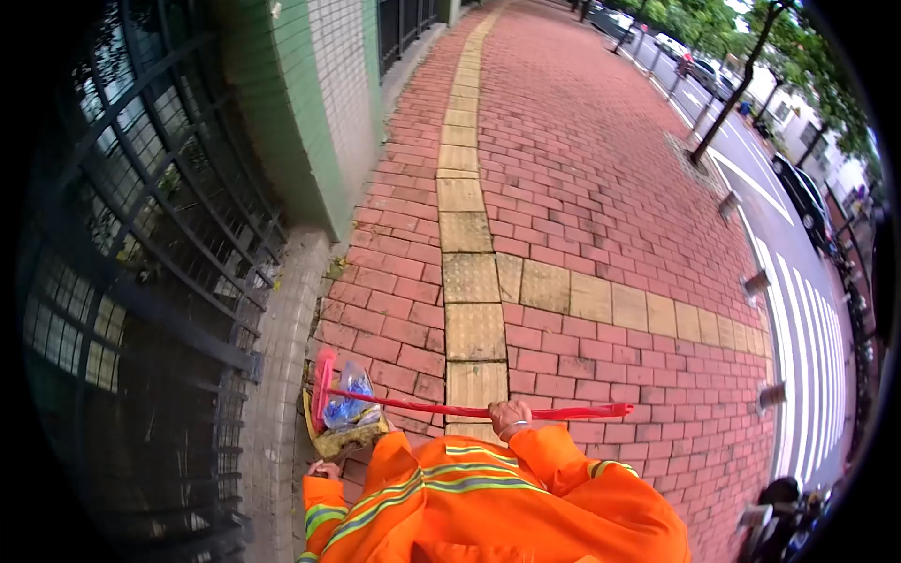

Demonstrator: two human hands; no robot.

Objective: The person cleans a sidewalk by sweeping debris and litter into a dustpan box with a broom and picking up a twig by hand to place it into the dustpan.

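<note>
Ahead of the chest, the broom [450, 409] is held crosswise, with its head at 10 o'clock and the handle's free end between 2 and 3. At 1 o'clock, the handle is gripped by the right hand [510, 418], its fingers closed around it; the grip is set partway along, probably so that the long handle can be balanced and steered. At 9 to 10 o'clock lies the dustpan [349, 440], where plastic waste [348, 394] is gathered beside the broom head, perhaps so it is kept from spilling. The left hand [326, 469] is seen just behind the dustpan; how far its fingers are open, and whether anything is gripped, cannot be told.
</note>
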